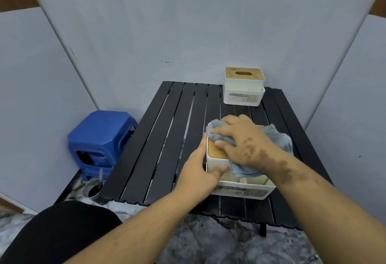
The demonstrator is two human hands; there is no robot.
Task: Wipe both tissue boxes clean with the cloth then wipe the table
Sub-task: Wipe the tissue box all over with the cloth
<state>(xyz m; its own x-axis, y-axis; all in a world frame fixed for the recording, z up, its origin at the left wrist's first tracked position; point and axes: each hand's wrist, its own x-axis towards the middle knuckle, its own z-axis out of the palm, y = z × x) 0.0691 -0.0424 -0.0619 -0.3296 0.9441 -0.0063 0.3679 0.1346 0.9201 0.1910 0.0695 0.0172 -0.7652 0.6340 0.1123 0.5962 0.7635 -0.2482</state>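
— Cloth (246, 144) first: where do we have it?

— Under our right hand (240, 138), bunched on the wooden lid of the near tissue box (240, 188). Fingers lie spread and fairly flat, pressing the grey fabric down onto the lid, thumb on its near edge. It is a press more than a pinch.

— And the box relative to that grip?

— Directly beneath it. Its long axis seems to run from our left side away to the right, so we judge the next strokes should travel along that line. A bare strip of lid shows just left of our right thumb.

— The other hand?

— Our left hand (200, 165) grips the box's left end, thumb hooked over the front corner, fingers round the side, steadying it. It is the nearer hand to that uncovered strip, yet the cloth sits with the right.

— Any writing?

— A label on the front wall, below the grip; letters are there but too blurred to read surely. The far tissue box (243, 88), well beyond our right hand on the black slatted table (167, 138), carries a similar label, seemingly beginning "TISSUE".

— Beyond that?

— Blue stool (100, 140) well to the left, metal cup (93, 189) just beside it.
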